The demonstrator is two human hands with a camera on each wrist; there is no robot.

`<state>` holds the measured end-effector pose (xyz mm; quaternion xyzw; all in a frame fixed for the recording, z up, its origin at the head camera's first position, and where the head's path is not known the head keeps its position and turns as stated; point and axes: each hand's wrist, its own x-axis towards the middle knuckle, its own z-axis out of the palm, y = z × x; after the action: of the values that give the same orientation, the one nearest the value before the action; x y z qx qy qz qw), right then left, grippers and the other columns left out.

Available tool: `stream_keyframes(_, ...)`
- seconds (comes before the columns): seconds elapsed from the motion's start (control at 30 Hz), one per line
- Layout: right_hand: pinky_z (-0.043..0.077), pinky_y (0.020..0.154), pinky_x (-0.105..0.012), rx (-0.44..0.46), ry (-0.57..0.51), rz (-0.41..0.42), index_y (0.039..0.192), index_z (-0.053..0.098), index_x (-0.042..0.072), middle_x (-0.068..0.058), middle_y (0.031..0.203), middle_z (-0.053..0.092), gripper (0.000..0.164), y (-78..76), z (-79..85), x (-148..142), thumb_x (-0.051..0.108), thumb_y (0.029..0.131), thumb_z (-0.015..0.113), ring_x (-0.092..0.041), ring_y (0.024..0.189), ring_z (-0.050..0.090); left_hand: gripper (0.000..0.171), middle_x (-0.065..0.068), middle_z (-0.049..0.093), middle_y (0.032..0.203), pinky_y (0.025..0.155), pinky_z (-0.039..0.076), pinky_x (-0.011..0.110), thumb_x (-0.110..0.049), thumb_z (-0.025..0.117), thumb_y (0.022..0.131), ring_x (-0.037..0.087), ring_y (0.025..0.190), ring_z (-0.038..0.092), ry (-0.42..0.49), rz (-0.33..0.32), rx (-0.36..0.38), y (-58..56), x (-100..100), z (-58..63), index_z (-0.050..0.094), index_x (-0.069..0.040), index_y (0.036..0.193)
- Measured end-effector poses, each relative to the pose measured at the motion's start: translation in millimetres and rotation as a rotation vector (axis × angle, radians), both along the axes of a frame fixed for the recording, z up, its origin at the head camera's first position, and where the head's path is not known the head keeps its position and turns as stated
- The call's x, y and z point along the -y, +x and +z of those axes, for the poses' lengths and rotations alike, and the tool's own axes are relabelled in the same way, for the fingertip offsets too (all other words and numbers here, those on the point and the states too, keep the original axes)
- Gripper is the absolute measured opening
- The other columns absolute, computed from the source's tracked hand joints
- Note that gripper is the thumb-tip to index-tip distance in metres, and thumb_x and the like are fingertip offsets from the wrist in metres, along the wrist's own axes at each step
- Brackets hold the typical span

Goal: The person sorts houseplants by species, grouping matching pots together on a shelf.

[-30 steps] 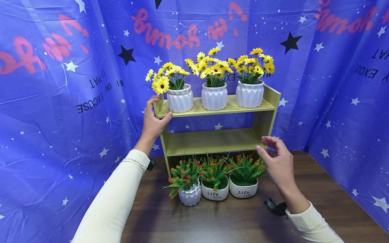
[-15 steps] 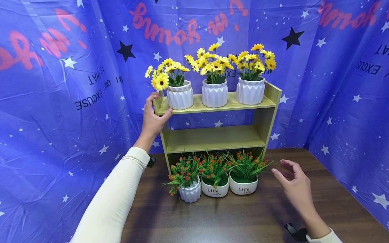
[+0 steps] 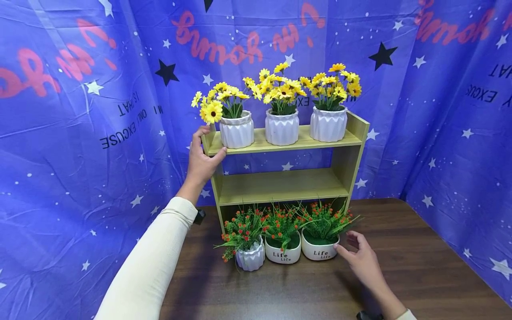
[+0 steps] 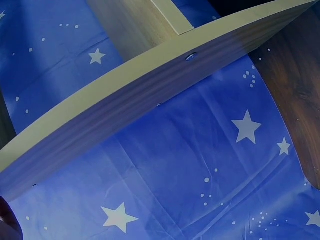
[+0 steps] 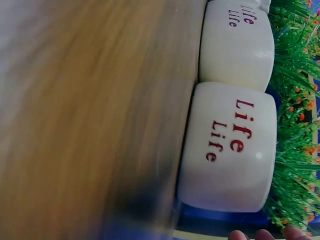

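My left hand (image 3: 200, 162) grips the upper left side panel of a light wooden shelf (image 3: 280, 184), with the thumb at the top board's front edge. The left wrist view shows that panel (image 4: 130, 80) from outside. My right hand (image 3: 364, 262) is beside the rightmost white oval "Life" pot (image 3: 310, 249), fingers loosely bent. Its thumb overlaps the pot's right edge; whether it touches, I cannot tell. In the right wrist view, fingertips (image 5: 265, 235) show just past this pot (image 5: 230, 185). Green plants with small red-orange flowers (image 3: 324, 220) fill the pots on the table.
Three fluted white pots (image 3: 282, 129) of yellow daisies stand on the top board. A second "Life" pot (image 3: 276, 254) and a fluted pot (image 3: 251, 258) stand left of the rightmost one on the brown table (image 3: 280, 293). A blue starry curtain (image 3: 132, 111) surrounds everything.
My right hand has left the shelf's right side, gone down and outward, then come back left to the rightmost "Life" pot. My left hand keeps its grip on the shelf.
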<state>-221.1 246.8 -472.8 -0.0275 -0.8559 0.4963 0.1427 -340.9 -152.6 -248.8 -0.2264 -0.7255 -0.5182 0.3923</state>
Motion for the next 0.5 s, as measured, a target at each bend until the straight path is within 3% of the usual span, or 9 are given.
stream_keyframes(0.17,0.042,0.101,-0.053,0.078,-0.079,0.017,0.143,0.032,-0.011,-0.035,0.142,0.043,0.08,-9.9,-7.5,2.6,0.031,0.09,0.074,-0.048,0.129,0.045,0.061,0.015,0.048,0.142,0.106,0.029,0.043,-0.006,0.078,0.077,0.032,0.128,0.041,-0.013,0.011,-0.003,-27.9,8.6,-14.8,0.044,0.001,0.127)
stream_keyframes(0.4,0.041,0.102,-0.054,0.12,-0.106,0.06,0.145,0.027,-0.012,-0.036,0.142,0.041,0.085,-21.9,-19.6,6.2,0.03,0.089,0.075,-0.048,0.13,0.043,0.055,0.023,0.047,0.141,0.106,0.028,0.045,0.005,0.073,0.079,0.04,0.128,0.039,-0.014,-0.002,0.002,12.9,-3.8,5.2,0.044,0.01,0.126)
stream_keyframes(0.5,0.039,0.103,-0.054,0.139,-0.102,0.083,0.146,0.024,-0.013,-0.038,0.143,0.038,0.089,-26.6,-24.2,7.8,0.03,0.088,0.076,-0.048,0.132,0.041,0.055,0.023,0.046,0.142,0.106,0.028,0.046,0.005,0.073,0.08,0.04,0.128,0.039,-0.014,-0.003,0.012,13.2,-3.5,5.6,0.044,0.009,0.126)
